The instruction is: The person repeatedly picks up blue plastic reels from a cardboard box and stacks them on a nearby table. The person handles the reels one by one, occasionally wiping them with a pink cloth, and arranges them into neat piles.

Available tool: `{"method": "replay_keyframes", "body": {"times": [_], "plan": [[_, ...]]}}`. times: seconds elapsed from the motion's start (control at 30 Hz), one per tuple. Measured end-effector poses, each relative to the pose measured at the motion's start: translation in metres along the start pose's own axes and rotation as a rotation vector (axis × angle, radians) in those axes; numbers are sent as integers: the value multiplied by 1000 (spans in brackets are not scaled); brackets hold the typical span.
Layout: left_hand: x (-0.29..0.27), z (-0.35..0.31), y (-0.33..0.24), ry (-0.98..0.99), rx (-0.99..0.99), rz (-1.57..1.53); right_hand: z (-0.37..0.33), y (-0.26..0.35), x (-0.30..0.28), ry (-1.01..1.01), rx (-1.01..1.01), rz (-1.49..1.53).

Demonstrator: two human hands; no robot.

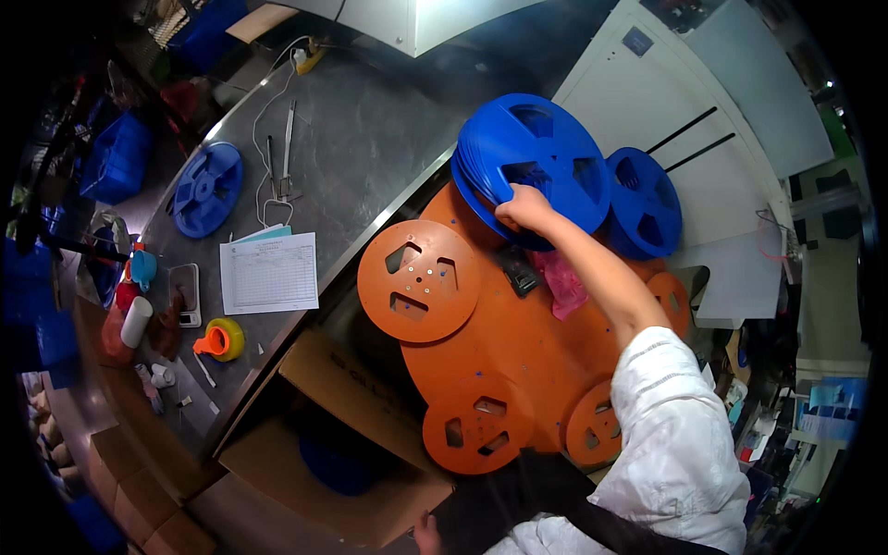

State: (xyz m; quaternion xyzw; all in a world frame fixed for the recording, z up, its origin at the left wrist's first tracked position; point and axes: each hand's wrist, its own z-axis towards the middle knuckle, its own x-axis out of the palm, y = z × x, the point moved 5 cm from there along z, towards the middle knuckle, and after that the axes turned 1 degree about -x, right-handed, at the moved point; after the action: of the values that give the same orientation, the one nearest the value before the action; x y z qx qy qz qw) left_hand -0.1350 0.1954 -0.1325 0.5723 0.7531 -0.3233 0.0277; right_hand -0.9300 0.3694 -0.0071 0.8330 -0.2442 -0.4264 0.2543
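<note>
My right hand (525, 209) reaches across from the right, its fingers closed on the rim of a blue plastic reel (555, 153). That reel belongs to a stack of several blue reels with cut-out windows. A second blue reel stack (645, 202) stands just right of it. My left hand (427, 535) is at the lower edge, beside the flap corner of an open cardboard box (356, 398); most of its fingers are hidden. Inside the box, in shadow, lies a blue round thing (342, 462). Both blue stacks rest on an orange rack (546, 361) with round orange discs (419, 280).
A grey metal table (370, 120) at left bears a blue reel (209, 190), a printed sheet (269, 274), a caliper (288, 153), a small scale (185, 294) and a yellow tape roll (225, 339). A pink bag (561, 285) and a black object (518, 270) lie on the rack.
</note>
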Motion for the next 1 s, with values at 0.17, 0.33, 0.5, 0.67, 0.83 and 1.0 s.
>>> {"method": "replay_keyframes", "body": {"times": [0.17,0.33,0.5,0.67,0.83,1.0], "plan": [[-10,23,-8,118,26,64,-190,46,-69,73,-229,806],[-19,45,-47,249,-23,-127,-350,22,-31,270,-299,1487],[-91,28,-108,163,286,-145,-458,-8,72,367,-395,1838],[-140,-1,-152,166,477,-188,-546,-21,109,291,-459,1887],[-143,-32,-193,193,609,-198,-609,-28,113,264,-509,1788],[-122,-91,-240,102,855,-104,-654,-38,105,191,-591,1744]]}}
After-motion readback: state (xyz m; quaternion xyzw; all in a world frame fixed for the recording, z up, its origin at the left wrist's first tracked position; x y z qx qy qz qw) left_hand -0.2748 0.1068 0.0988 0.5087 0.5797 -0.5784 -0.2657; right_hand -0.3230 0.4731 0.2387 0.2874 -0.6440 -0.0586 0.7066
